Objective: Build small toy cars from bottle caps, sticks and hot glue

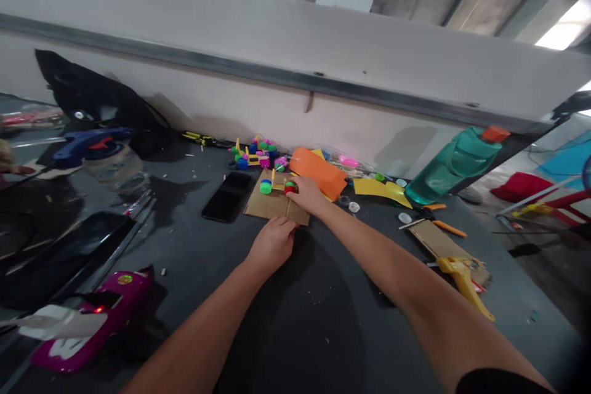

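Observation:
In the head view, a flat piece of brown cardboard (259, 204) lies on the dark table. A small yellow frame (278, 186) with a blue and green bottle cap (265, 186) at its left end stands on it. At the frame's right end, my right hand (308, 196) pinches a red and green bottle cap (290, 188). My left hand (272, 245) is closed at the cardboard's near edge, its fingertips partly hidden. Beside the cardboard on the left lies a black phone (228, 197). Orange paper (317, 171) lies just behind my right hand.
Several colourful small toys (256, 152) stand near the wall. A teal bottle (452, 163), orange-handled scissors (449, 228) and a yellow glue gun (464, 283) are on the right. On the left are a magenta power strip (99, 323) and a clear spray bottle (115, 166).

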A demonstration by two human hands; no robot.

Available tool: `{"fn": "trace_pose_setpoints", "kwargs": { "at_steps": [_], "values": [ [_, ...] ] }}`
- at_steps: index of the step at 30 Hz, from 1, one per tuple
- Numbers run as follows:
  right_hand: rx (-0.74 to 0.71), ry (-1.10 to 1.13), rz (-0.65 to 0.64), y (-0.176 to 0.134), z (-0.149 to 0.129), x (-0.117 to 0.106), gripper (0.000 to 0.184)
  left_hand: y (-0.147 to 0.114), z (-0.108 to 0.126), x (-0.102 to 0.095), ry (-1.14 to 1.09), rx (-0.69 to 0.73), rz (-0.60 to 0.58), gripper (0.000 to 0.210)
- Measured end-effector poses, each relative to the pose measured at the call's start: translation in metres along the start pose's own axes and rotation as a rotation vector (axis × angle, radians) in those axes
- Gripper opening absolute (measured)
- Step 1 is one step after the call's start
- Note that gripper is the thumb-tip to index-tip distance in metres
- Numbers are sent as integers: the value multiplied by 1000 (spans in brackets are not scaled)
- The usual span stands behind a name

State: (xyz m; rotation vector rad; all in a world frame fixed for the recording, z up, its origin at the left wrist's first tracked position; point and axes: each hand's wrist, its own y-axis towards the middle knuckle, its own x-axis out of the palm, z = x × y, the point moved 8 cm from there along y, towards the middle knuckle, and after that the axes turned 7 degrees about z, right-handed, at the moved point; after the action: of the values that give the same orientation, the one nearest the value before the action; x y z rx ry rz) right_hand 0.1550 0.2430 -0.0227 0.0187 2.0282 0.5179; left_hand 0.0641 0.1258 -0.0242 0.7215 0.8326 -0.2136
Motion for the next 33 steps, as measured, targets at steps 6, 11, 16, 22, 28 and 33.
{"fn": "trace_pose_setpoints", "kwargs": {
  "at_steps": [6, 11, 16, 22, 28, 33],
  "values": [
    [36, 56, -5, -12, 18, -5, 28, 0, -5, -4, 29, -48, 49, 24],
    [75, 61, 32, -23, 29, -17, 25, 1, -7, -2, 66, -58, 39, 23],
    [84, 55, 87, -27, 27, -24, 45, 1, -7, 0, 71, -54, 18, 23],
    [116, 18, 174, -57, 36, -69, 50, 1, -12, -1, 76, -99, 18, 22],
    [255, -107, 216, -118, 94, -148, 27, 2, -14, -1, 55, -165, -42, 16],
    [377, -207, 212, -155, 136, -172, 19, 4, -10, 1, 99, -175, -86, 22]
  ]
}}
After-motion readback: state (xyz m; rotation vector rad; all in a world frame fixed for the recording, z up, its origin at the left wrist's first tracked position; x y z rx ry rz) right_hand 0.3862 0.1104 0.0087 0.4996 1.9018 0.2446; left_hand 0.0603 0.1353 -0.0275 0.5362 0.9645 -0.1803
